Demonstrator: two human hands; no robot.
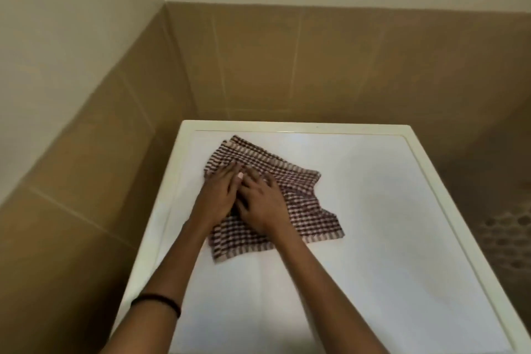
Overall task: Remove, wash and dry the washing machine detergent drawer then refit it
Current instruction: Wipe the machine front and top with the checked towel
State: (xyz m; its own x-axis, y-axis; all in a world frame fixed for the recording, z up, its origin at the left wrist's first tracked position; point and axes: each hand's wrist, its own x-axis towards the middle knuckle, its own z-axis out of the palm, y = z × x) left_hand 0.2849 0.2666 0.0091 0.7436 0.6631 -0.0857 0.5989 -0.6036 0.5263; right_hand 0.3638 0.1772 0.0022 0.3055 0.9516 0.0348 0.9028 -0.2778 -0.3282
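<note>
Forearms are reaching up-frame; left hand [219,192] and right hand [263,205] are pressing, straight-fingered, side by side on the brown-checked cloth towel [301,204] lying diagonally mid-frame on the white machine top [373,224]; no detergent drawer is showing.

So the white washer top [373,210] is carrying just one thing, a brown-and-white checked towel [301,195]. It's lying rumpled and partly folded right under the left hand [221,192] and right hand [261,204], both pressing flat on it, and it's spreading out past the fingertips and to the right hand's right.
</note>
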